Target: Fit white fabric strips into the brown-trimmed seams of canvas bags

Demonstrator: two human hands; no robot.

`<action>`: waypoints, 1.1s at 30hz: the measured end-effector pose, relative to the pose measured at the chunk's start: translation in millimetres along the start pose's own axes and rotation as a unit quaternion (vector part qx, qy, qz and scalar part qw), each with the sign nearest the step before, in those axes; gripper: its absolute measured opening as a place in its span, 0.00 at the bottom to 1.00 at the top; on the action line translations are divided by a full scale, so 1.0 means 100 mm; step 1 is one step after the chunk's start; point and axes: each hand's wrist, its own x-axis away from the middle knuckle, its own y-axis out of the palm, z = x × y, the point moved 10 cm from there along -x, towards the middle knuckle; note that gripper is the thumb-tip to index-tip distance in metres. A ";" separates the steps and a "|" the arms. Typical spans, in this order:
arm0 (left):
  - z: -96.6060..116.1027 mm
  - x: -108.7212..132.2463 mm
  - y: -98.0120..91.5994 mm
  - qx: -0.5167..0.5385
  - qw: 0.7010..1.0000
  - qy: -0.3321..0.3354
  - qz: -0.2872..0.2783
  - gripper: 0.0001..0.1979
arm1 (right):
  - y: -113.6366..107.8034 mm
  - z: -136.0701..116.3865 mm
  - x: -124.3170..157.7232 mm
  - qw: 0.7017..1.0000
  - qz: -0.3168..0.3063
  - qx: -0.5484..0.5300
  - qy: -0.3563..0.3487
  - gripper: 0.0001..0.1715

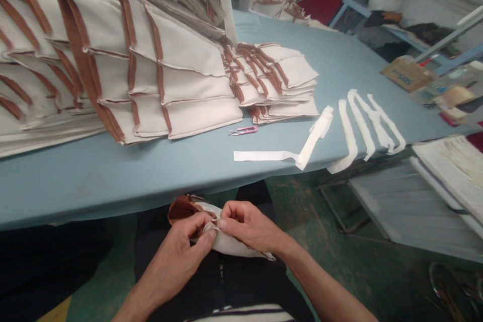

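Observation:
Above my lap, my left hand [185, 244] and my right hand [245, 224] pinch a cream fabric piece [230, 242] between fingers and thumbs, their fingertips almost meeting at a fold. A brown trimmed part [181, 210] of the piece sticks out beyond my left hand. On the table, pink-handled thread snips [242, 131] lie beyond my hands, out of reach of my fingertips. Close to them rest white fabric strips [315, 137], and a large stack of cream panels with brown bands [177, 75] rises to the left.
The pale blue covered table [113, 176] runs in front of me, with a smaller stack of banded panels [275, 80] on it. A cardboard box [406, 73] and papers sit at the right, above a grey rack [403, 201]. Bundled goods lie beyond the table.

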 end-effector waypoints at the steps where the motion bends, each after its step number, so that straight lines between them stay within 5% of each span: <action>1: 0.00 0.00 0.00 -0.001 1.000 -0.001 0.000 0.16 | 0.00 0.00 0.00 1.000 0.000 -0.001 -0.002 0.21; 33: -0.01 -0.03 0.02 0.000 1.000 -0.009 0.007 0.16 | 0.00 0.04 -0.01 1.000 -0.001 -0.013 0.002 0.25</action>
